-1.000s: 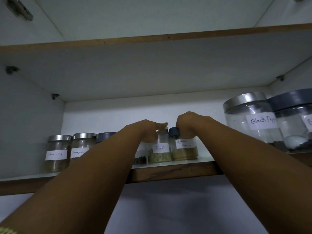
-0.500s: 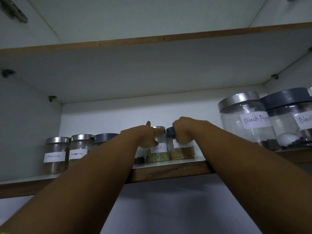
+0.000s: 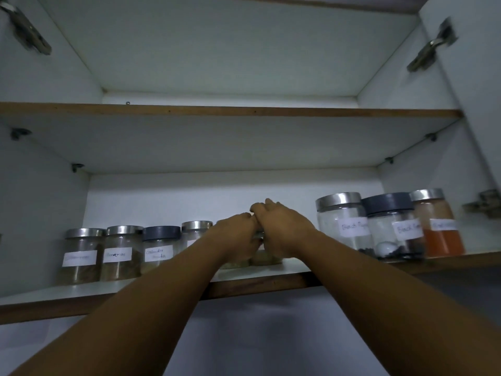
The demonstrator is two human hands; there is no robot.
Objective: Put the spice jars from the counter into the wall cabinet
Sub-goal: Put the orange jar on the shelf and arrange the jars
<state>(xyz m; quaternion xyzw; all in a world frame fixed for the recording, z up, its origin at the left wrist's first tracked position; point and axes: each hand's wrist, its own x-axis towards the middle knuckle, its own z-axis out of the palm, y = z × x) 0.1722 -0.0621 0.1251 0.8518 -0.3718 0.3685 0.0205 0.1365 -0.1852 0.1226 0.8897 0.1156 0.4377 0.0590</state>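
Note:
Both my arms reach up to the lower shelf point(image 3: 271, 284) of the open wall cabinet. My left hand point(image 3: 238, 236) curls over the top of a small spice jar point(image 3: 235, 264) with greenish contents; only the jar's base shows. Touching it, my right hand point(image 3: 283, 230) grips the neighbouring jar point(image 3: 267, 260) of brownish powder from above. A bit of lid point(image 3: 259, 235) shows between the hands. Both jars stand on the shelf, and their labels are hidden.
Several labelled jars point(image 3: 120, 253) line the shelf to the left, the nearest point(image 3: 195, 234) just beside my left hand. Three larger jars stand at the right: two black pepper point(image 3: 343, 223) point(image 3: 393, 226) and one orange powder point(image 3: 439, 229). The upper shelf point(image 3: 230, 111) holds nothing I can see.
The view has pulled back and tilted up, showing more of the cabinet. My hands have closed in until they touch, and now cover the two jars' lids and labels.

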